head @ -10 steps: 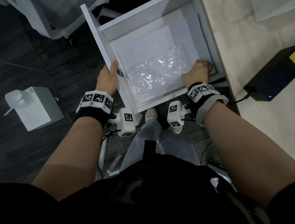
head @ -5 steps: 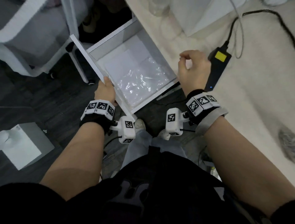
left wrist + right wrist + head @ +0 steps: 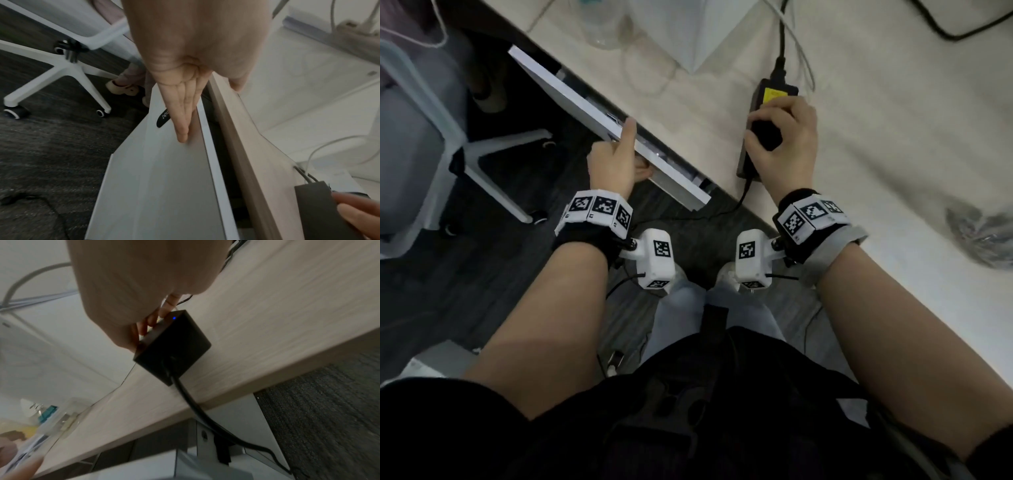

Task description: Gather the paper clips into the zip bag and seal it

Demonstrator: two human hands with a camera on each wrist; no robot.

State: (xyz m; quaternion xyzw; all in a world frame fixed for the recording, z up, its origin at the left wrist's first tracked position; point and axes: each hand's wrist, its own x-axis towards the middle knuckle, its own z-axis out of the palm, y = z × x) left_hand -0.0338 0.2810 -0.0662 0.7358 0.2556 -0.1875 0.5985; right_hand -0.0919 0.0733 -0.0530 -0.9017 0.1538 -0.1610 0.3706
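My left hand presses straight fingers flat on the white drawer front, thumb lying on its top edge. The drawer stands almost flush under the desk, so its inside is hidden. My right hand curls over a black power adapter on the desk, thumb at one side, fingers on top. A grey, shiny crumpled heap lies at the desk's right edge; I cannot tell whether it is the bag or the clips.
The pale desk carries cables, a white box and a clear container at the back. The adapter's cord hangs over the desk edge. A white wheeled chair base stands on the dark floor to the left.
The drawer went from wide open to nearly closed under my left hand. My right hand left the drawer, rose to the desk and took hold of the adapter. The view swung toward the desk.
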